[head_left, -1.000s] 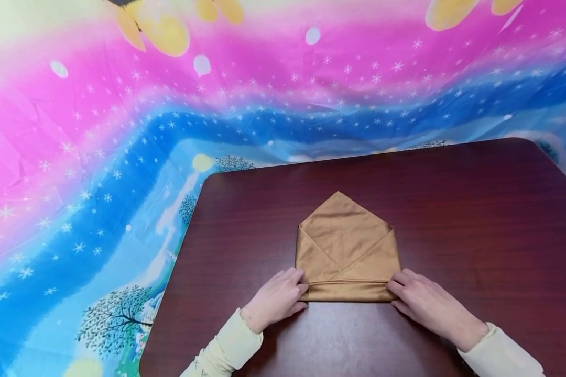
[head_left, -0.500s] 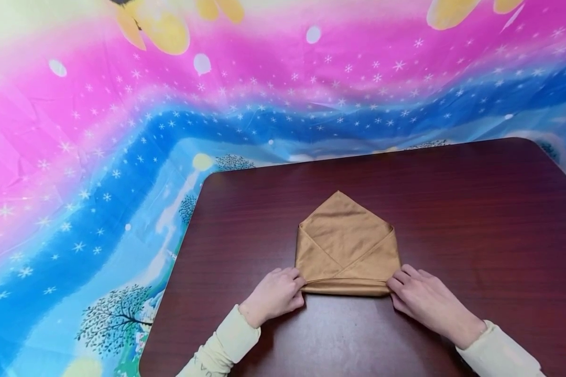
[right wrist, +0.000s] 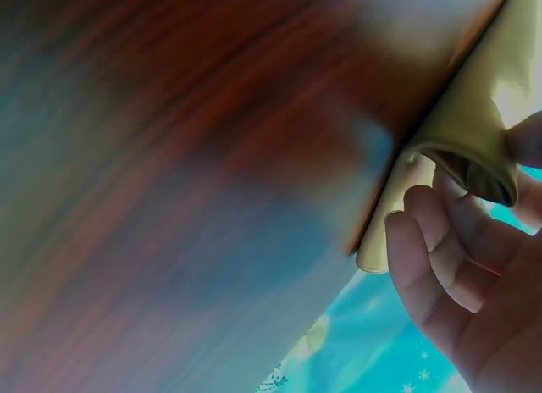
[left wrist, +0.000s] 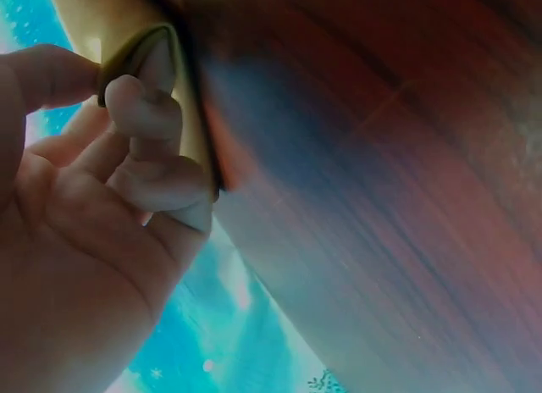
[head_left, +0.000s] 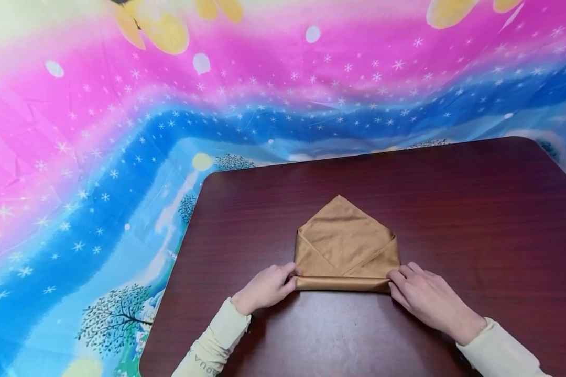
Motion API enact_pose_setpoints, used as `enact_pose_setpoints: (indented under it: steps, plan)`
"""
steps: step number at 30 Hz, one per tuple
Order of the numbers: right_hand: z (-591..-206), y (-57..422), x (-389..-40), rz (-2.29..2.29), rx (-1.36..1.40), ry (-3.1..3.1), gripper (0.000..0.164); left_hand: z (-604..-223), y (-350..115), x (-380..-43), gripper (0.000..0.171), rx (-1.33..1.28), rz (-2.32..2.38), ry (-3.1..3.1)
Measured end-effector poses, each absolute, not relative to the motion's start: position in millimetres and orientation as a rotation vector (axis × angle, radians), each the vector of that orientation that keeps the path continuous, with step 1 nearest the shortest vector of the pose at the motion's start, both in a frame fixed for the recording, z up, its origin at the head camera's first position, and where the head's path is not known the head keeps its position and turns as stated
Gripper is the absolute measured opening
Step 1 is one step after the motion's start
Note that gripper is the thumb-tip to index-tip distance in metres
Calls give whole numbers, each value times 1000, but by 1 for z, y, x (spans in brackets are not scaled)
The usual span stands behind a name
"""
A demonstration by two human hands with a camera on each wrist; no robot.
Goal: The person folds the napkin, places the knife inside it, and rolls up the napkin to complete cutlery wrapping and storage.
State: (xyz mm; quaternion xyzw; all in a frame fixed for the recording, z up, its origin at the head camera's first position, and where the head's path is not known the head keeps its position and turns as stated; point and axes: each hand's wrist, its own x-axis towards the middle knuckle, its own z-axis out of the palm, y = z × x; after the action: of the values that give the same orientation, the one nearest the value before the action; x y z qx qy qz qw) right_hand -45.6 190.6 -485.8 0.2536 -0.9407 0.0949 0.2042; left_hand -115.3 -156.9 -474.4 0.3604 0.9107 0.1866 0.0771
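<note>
A golden-brown satin cloth napkin (head_left: 345, 238) lies on the table, folded like an envelope with its point facing away. Along its near edge runs a narrow rolled band (head_left: 341, 284). My left hand (head_left: 265, 287) pinches the left end of this band. In the left wrist view, a curled fingertip sits inside the end of the rolled cloth (left wrist: 165, 39). At the opposite end, my right hand (head_left: 428, 297) pinches the band between thumb and finger. The open, hollow end of the roll (right wrist: 474, 147) shows in the right wrist view, with the other fingers loosely bent beneath it.
The dark reddish-brown wooden table (head_left: 490, 220) has rounded corners and extends farther to the right than to the left of the cloth. Behind and left of it hangs a pink and blue printed backdrop (head_left: 264, 78) with snowflakes and trees.
The cloth's near edge has been rolled over away from the body, so the flat near strip is now a rounded band. Both hands turned with it, the left shifting slightly left and away.
</note>
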Motion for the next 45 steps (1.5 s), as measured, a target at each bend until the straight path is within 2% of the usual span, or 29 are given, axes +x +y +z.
enact_pose_setpoints:
  steps: [11,22,26,33,39,42,45]
  plan:
    - [-485,186,-45,360,579,-2817,18,-476,-157,-119,17,913,636,2690]
    - [-486,185,-49,328,547,-2782,24,-476,-153,-121,2,853,583,2722]
    - [-487,185,-51,295,524,-2743,28,-475,-153,-123,3,851,532,2747]
    - [-486,184,-54,264,468,-2746,29,-475,-153,-121,7,1038,473,2882]
    - [-488,185,-57,240,657,-2645,20,-478,-154,-116,6,1310,402,2942]
    - [-488,187,-56,246,757,-2606,15,-477,-157,-114,4,1332,382,2933]
    - [-487,191,-53,263,782,-2631,15,-475,-159,-113,15,1301,379,2909]
